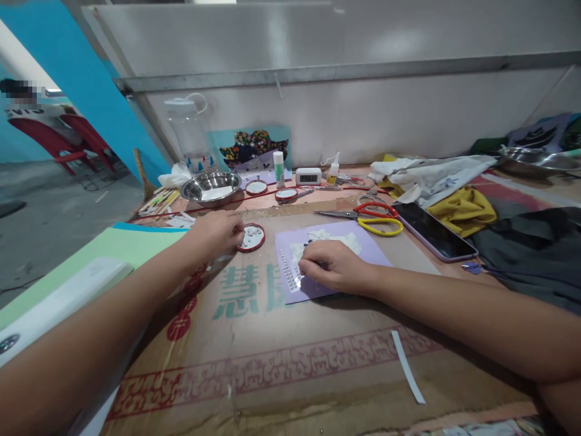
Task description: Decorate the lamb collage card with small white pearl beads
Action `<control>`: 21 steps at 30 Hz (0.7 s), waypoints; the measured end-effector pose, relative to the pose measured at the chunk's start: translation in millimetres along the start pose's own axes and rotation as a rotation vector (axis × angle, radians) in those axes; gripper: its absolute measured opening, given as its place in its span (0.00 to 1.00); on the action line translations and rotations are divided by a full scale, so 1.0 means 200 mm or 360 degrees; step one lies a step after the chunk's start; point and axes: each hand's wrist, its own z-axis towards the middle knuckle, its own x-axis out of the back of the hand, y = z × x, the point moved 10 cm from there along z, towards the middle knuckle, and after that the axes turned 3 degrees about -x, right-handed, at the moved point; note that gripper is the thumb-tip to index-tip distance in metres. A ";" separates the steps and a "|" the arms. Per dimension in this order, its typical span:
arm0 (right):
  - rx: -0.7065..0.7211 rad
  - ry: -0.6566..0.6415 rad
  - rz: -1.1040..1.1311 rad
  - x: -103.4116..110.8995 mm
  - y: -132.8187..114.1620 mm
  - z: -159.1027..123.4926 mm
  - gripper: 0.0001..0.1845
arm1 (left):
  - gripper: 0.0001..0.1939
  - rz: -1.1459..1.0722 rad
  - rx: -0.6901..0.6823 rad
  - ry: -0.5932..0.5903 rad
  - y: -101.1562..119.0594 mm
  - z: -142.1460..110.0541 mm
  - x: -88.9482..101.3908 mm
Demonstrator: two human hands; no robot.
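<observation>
My left hand (220, 229) is at a small round red-rimmed lid (255, 237) that holds shiny beads. Its fingers are pinched together over the lid's left edge, and whatever is between them is hidden. On a purple card (299, 295) rests my right hand (333, 265), its fingers curled inward; I cannot make out what they hold. The card carries white fabric-like pieces (351, 242) and a strip of small pearl-like beads (287, 272) just left of my right hand.
Scissors (363, 219) with red and yellow handles and a phone (433, 231) lie right of the card. A metal bowl (211, 184), a glue stick (278, 169), a small clock (308, 177) and a bottle (186, 130) stand behind. A white strip (406, 366) lies in front.
</observation>
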 end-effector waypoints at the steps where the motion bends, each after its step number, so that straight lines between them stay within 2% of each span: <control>1: 0.0007 0.0004 0.0000 0.00 0.00 0.00 0.18 | 0.07 -0.0030 0.0020 0.0013 -0.01 -0.01 0.00; 4: 0.0024 0.0015 -0.0004 0.00 0.00 0.00 0.18 | 0.08 -0.0156 0.0071 0.0078 -0.03 -0.03 0.04; 9: 0.0034 0.0012 -0.0009 -0.01 0.00 0.00 0.18 | 0.11 -0.0790 0.0388 0.0222 -0.12 -0.06 0.08; 11: 0.0043 0.0009 -0.0005 -0.01 0.00 -0.01 0.18 | 0.11 -0.0895 0.0456 0.0237 -0.13 -0.07 0.07; 21: 0.0076 -0.0038 0.0041 -0.02 -0.01 -0.01 0.17 | 0.11 -0.0756 0.0454 0.0236 -0.11 -0.08 0.08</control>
